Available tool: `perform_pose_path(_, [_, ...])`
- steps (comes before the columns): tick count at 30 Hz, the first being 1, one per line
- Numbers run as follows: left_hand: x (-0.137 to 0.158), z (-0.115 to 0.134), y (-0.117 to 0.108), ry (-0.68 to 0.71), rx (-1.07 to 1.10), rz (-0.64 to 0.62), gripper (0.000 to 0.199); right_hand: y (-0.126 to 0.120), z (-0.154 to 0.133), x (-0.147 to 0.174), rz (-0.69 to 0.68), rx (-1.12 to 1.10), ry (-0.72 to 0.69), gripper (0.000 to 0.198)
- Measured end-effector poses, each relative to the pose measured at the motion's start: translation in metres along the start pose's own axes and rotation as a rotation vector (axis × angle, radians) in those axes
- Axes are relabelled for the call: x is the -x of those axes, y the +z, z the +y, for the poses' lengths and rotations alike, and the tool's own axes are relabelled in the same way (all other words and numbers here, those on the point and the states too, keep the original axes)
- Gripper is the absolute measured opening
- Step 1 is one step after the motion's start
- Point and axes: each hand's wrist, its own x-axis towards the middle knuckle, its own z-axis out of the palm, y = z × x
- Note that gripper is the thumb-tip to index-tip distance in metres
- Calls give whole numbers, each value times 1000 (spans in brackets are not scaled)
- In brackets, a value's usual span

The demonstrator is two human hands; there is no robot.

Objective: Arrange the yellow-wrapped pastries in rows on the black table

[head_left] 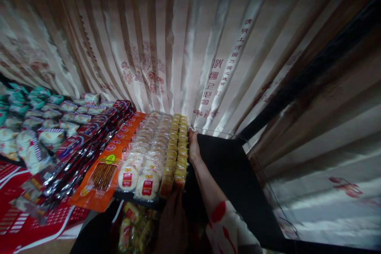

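Observation:
Two rows of small yellow-wrapped snack packs (pixel 174 154) stand side by side on a black surface (pixel 229 170). My right hand (pixel 194 147) lies along their right side near the far end, its fingers stretched and partly hidden. At the near end, my left hand (pixel 173 214) is in shadow, fingers extended up against the front packs. Left of the yellow rows are two rows of clear-wrapped white rice crackers (pixel 145 180) with red labels. Below the edge, more yellow-wrapped packs (pixel 133 226) are bunched near my left hand.
An orange bag of stick snacks (pixel 102 176) and stacked dark red packets (pixel 86 139) lie farther left. White and striped packs (pixel 52 135) and green packs (pixel 22 95) follow. A red basket (pixel 56 222) sits lower left. A pleated printed curtain (pixel 178 39), a dark pole (pixel 285 83) and a thin cord (pixel 269 184) border the surface.

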Motion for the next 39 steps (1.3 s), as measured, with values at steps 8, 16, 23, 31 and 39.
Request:
perform_pose_path(8, [0, 2, 3, -40, 13, -4, 45, 4, -8, 0, 0, -121, 79, 67])
perform_pose_path(16, [-1, 0, 1, -1, 12, -10, 42, -13, -6, 74, 159, -170, 47, 66])
perform_pose_path(23, [9, -10, 11, 34, 132, 11, 43, -16, 4, 166, 142, -121, 20, 60])
perform_pose_path(31, [28, -13, -20, 44, 366, -187, 41, -15, -6, 234, 161, 27, -21, 45])
perform_pose_path(39, [97, -35, -64, -164, 161, -320, 39, -16, 35, 286, -207, 544, 209, 25])
